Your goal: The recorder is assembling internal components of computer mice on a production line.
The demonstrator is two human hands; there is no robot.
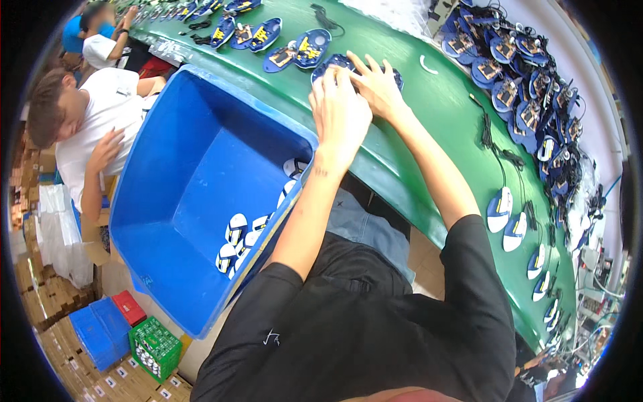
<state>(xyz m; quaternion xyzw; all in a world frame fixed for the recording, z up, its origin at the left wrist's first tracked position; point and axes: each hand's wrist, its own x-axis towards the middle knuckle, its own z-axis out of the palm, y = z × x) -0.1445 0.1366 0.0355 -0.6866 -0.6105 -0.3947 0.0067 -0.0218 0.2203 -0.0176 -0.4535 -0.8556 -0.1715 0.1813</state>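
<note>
Both of my hands are over the green workbench [429, 134], close together at a dark blue computer mouse shell [335, 61]. My left hand [339, 110] is bent over this shell with its fingers close together, and its fingertips are partly hidden. Right beside it, my right hand [378, 87] has its fingers spread above the shells and overlaps the left fingertips. Another dark blue rim [399, 79] shows past my right fingers. Left of my hands lie an open blue mouse shell with yellow parts [313, 48] and a shell with a brown circuit board [278, 60].
A large blue bin [214, 154] with white-and-blue mouse shells [236, 229] stands at my left. Corded mice [499, 209] line the bench's right side, beside a heap of blue shells with boards [506, 90]. A curved white piece [427, 65] lies beyond my hands. Co-workers [100, 107] sit at left.
</note>
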